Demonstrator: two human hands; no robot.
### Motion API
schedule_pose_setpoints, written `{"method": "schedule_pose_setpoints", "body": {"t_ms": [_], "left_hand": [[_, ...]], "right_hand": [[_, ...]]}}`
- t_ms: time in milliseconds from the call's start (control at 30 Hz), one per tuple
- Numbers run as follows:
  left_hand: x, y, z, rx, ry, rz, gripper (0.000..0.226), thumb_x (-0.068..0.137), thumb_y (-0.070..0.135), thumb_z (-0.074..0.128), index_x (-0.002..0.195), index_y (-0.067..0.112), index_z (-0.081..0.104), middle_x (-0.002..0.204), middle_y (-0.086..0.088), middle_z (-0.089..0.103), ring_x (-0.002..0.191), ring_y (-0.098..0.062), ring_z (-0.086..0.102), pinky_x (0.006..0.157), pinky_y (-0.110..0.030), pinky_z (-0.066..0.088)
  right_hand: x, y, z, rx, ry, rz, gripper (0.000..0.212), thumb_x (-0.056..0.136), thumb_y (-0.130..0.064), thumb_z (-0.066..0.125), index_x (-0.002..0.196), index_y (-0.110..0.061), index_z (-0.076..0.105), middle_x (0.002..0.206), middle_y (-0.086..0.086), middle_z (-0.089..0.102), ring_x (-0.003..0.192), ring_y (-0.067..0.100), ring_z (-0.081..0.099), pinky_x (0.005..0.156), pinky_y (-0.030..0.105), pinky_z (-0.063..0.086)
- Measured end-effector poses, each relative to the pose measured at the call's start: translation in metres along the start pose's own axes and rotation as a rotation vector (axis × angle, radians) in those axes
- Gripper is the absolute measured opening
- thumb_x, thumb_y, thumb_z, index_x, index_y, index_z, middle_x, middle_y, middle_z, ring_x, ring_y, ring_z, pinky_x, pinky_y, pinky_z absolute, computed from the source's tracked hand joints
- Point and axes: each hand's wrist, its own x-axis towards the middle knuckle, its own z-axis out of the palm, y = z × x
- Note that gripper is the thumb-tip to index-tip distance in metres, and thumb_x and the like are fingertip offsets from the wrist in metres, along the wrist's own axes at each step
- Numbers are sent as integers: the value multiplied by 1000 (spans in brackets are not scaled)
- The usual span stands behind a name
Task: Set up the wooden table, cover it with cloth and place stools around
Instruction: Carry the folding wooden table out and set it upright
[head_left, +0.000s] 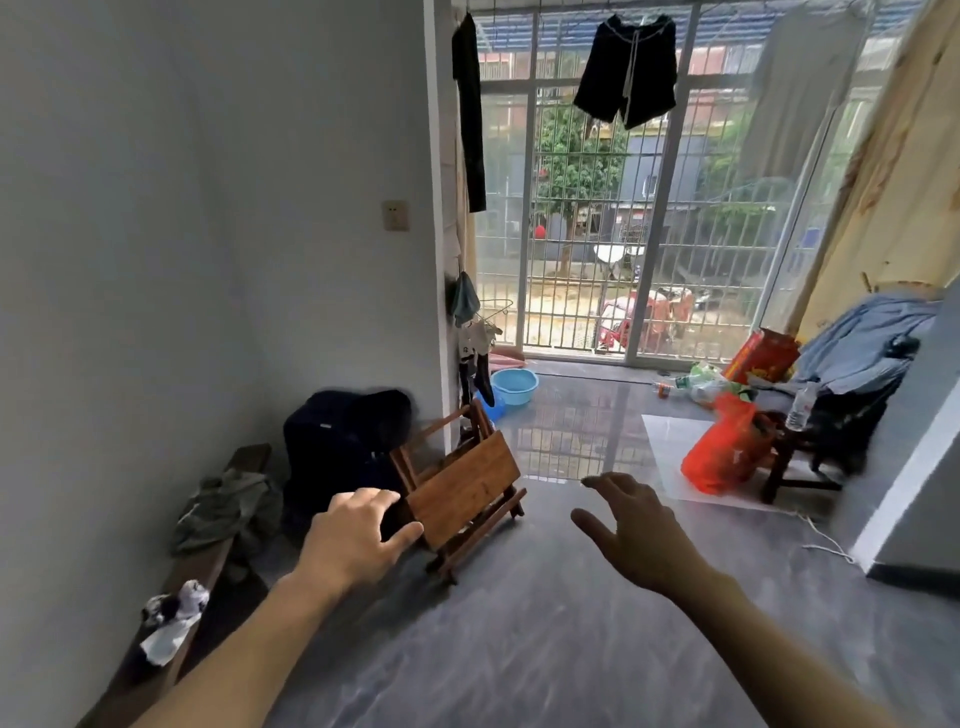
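Just beyond my left hand (358, 535) the folded wooden table (462, 493) leaned on its legs; both hands, right hand (631, 530) included, were spread wide, holding nothing, positioned to grasp it.

Pale wall (156, 208), glossy grey floor (519, 649), barred glass door (613, 234) (daylight outside), hanging shorts (626, 67)

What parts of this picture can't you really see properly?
- Head view: the folded wooden table has its near corner hidden behind the left hand.
- What is inside the orange bag: motion blur.
- The label on the water bottle: too small.
- The right hand holds nothing.
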Motion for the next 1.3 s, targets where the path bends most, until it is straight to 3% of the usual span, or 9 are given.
{"method": "schedule_pose_setpoints", "body": {"t_ms": [300,500,767,1067,1300], "left_hand": [[189,-1,61,-50,-22,21,69,87,73,39,143,33,42,149,7,42,138,-18,36,110,-41,36],[315,-10,99,52,-125,60,74,84,76,37,146,36,35,154,-3,35,141,-25,31,113,-47,31],[442,-21,133,71,-230,32,76,83,78,37,147,36,32,154,-5,33,141,-26,29,113,-49,29],[573,-11,189,48,-328,-172,78,83,78,36,148,35,31,151,0,37,137,-23,35,107,-44,36],[674,7,200,-15,-315,-341,78,84,76,36,149,33,29,154,0,33,139,-24,34,108,-46,36]], "right_hand": [[188,27,48,-123,-71,-4,63,93,-64,40,146,-31,38,155,-3,35,141,23,33,109,47,37],[312,26,61,-164,-88,27,62,92,-65,42,145,-33,40,156,-2,33,144,22,29,109,47,36],[444,49,107,-124,-168,17,69,88,-72,35,145,-34,39,156,-1,33,144,22,28,111,49,34],[621,110,169,-33,-230,-90,60,92,-66,42,145,-37,38,158,-2,28,145,22,24,110,51,33],[759,142,194,30,-355,-178,61,92,-64,44,144,-33,40,156,0,31,143,24,26,109,48,35]]}}
